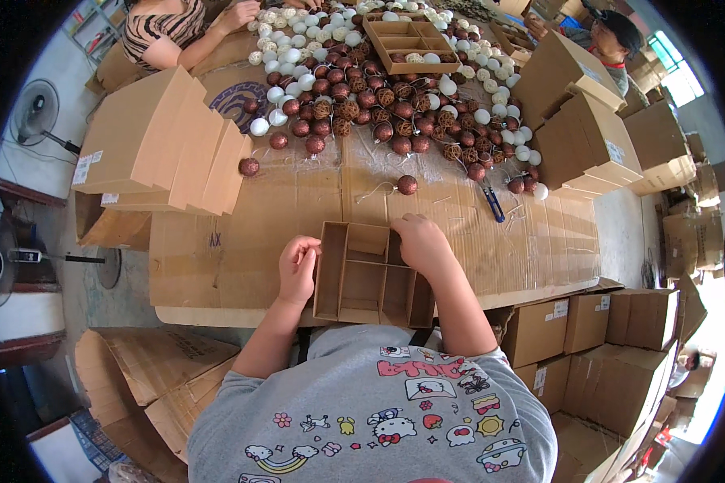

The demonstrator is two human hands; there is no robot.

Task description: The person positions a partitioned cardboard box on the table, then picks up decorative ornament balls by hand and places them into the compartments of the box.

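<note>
A brown cardboard box with divided compartments (361, 280) lies at the table's near edge, right in front of me. The compartments that show hold nothing. At its left wall is my left hand (298, 267), fingers curled and fingertips against the upper part of that wall. My right hand (419, 243) is closed over the far right corner, its fingertips partly hidden inside the rim. Just beyond the box a single brown glitter ball (408, 185) with a string lies on the cardboard table cover (282, 217).
Many brown, white and woven balls (354, 101) cover the far table, with another divided box (407, 36) among them. Blue snips (494, 203) lie at right. Stacked cartons stand left (149, 137) and right (588, 141). Co-workers sit at the far left (165, 32) and far right (612, 40).
</note>
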